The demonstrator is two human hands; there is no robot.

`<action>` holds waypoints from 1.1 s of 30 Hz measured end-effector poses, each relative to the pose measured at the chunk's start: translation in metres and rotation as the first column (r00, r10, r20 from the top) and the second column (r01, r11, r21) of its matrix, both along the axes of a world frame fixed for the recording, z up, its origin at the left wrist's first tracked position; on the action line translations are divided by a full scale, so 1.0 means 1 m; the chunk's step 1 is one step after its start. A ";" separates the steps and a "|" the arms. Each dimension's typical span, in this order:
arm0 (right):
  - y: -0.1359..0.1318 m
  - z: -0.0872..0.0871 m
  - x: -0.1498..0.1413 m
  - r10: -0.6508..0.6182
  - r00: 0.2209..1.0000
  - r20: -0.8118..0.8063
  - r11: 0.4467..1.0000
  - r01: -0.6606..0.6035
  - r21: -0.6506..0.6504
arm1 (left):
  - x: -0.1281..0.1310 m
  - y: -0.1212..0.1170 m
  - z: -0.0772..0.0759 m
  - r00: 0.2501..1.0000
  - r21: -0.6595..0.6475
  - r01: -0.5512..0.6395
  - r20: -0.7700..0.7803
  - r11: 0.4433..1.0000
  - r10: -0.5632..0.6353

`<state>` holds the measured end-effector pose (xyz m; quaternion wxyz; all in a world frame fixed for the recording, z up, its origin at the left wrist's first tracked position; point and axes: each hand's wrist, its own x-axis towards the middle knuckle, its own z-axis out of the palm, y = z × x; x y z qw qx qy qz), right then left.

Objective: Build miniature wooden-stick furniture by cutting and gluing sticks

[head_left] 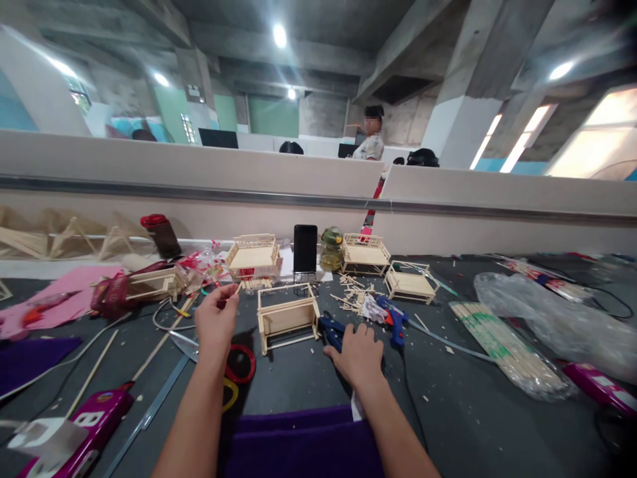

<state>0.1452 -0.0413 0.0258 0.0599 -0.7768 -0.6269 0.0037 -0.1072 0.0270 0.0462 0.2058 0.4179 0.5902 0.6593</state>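
Note:
My left hand (pixel 215 320) is raised over the dark table, its thumb and fingers pinched on a short thin wooden stick (pixel 237 289). Just to its right a small bed frame of wooden sticks (pixel 287 317) lies on its side. My right hand (pixel 359 354) rests palm down on the table with its fingers curled onto blue-handled scissors (pixel 331 330). A blue glue gun (pixel 394 320) lies just right of that hand.
Three finished stick beds (pixel 253 254) (pixel 365 253) (pixel 411 282) stand behind, with a phone (pixel 305 247) on a stand and a jar (pixel 331 249). A bag of sticks (pixel 502 347), clear plastic (pixel 552 318), loose stick offcuts (pixel 351 292), tape rolls (pixel 241 364), a ruler (pixel 149 415), purple cloth (pixel 303 441).

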 end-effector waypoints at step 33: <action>0.214 0.049 0.113 0.209 0.973 -0.101 0.927 -0.230 -0.297 | -0.004 -0.018 0.010 0.979 -0.023 0.077 0.192 0.997 -0.071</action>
